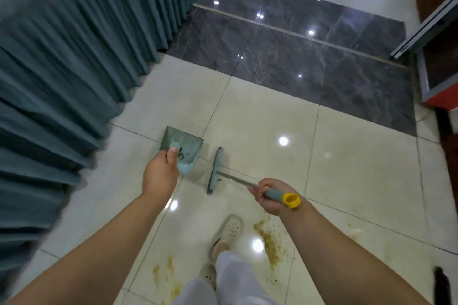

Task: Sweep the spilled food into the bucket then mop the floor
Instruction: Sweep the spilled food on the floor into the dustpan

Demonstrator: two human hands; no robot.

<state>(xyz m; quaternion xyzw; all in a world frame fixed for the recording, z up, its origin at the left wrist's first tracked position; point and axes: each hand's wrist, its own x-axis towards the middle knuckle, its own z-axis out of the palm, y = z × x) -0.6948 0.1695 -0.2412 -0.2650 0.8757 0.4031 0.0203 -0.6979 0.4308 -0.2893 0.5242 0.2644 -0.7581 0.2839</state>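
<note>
My left hand [162, 171] grips the handle of a teal dustpan [184, 145] held out over the cream floor tiles, with some dark bits in its pan. My right hand [271, 194] grips the grey handle, with a yellow end loop, of a small teal broom [215, 171]; its head hangs just right of the dustpan. Spilled yellowish food [270, 240] lies on the tiles below my right forearm, with another smear [164, 272] near my left forearm. No bucket or mop is in view.
A pleated teal cloth skirt [74, 62] fills the left side. Dark marble floor [297, 57] with a metal strip lies ahead. A red-and-grey cabinet [438, 77] stands at the right. My feet in white clogs [230, 228] stand between the food patches.
</note>
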